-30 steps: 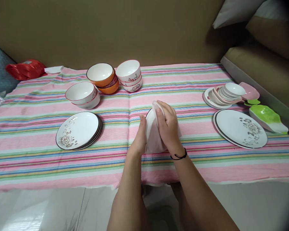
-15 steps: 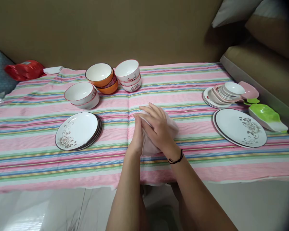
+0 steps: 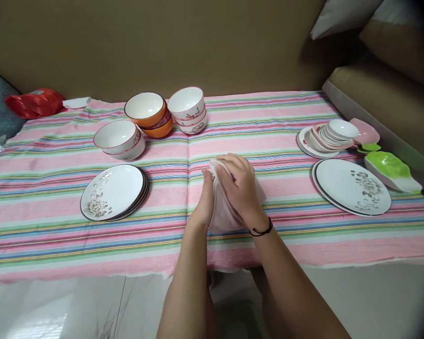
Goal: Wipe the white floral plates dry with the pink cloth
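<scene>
At the middle of the striped tablecloth [image 3: 56,226] my two hands hold a pale pink cloth [image 3: 222,217] wrapped round a plate that is almost wholly hidden. My left hand [image 3: 204,200] grips the left side of this bundle, its fingers closed against it. My right hand [image 3: 239,188], with a black band at the wrist, presses the cloth onto the top, fingers curled over the far edge. A stack of white flowered plates [image 3: 113,190] lies to the left of my hands.
Behind the left plates stand nested white bowls [image 3: 118,136], orange bowls [image 3: 146,110] and more white bowls [image 3: 188,106]. At the right are flowered plates [image 3: 351,186], stacked small dishes [image 3: 334,134], a pink dish [image 3: 365,132] and a green leaf dish [image 3: 390,169]. A red bag [image 3: 35,101] lies far left.
My right hand slid the cloth across the plate, flattening out leftward half a second ago, then curling back over the top. The plate's dark rim, seen a second ago, is now covered.
</scene>
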A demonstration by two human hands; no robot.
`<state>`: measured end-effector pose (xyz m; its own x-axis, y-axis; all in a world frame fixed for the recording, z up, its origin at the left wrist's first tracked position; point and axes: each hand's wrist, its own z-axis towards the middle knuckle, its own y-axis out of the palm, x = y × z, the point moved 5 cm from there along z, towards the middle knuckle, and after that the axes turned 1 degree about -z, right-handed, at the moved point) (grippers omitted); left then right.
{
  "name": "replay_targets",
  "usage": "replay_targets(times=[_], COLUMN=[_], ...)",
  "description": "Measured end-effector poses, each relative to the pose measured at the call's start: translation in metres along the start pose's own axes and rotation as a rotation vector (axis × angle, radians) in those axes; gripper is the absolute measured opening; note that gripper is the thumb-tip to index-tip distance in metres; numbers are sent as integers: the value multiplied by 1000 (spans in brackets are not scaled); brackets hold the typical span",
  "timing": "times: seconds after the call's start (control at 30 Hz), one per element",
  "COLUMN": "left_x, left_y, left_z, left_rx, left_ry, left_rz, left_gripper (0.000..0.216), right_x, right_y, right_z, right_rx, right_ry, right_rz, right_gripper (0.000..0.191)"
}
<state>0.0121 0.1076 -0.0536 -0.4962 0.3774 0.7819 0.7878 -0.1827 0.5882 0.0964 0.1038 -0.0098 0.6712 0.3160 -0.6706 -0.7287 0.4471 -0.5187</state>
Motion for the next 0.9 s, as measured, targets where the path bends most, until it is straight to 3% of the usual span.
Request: replay_targets(times=[0.2, 0.33, 0.47, 0.57, 0.77, 0.9], left_x=[-15, -13, -10, -10, -9, -2], left_y=[-5, -10, -10, -7, 3, 7], left_z=[-5, -8, -10, -10, -7, -6], left_rx=[-40, -29, -30, -44, -84, -66], left_ry=[-234, -266, -264, -231, -159, -46], left_rz=[59, 130, 175, 170, 70, 9], left_gripper=[80, 85, 89, 89, 75, 74], right_x=[32, 47, 51, 45, 11, -2], right_y=[-10, -14, -15, -11, -4, 2], right_z=[4, 1, -1, -1, 4, 2], right_rx=[9, 26, 78, 64, -74, -186], right_ry=[295, 474, 515, 467, 68, -55], right_rz=[217, 264, 281, 307, 153, 79], right_gripper=[39, 44, 44, 43, 33, 27])
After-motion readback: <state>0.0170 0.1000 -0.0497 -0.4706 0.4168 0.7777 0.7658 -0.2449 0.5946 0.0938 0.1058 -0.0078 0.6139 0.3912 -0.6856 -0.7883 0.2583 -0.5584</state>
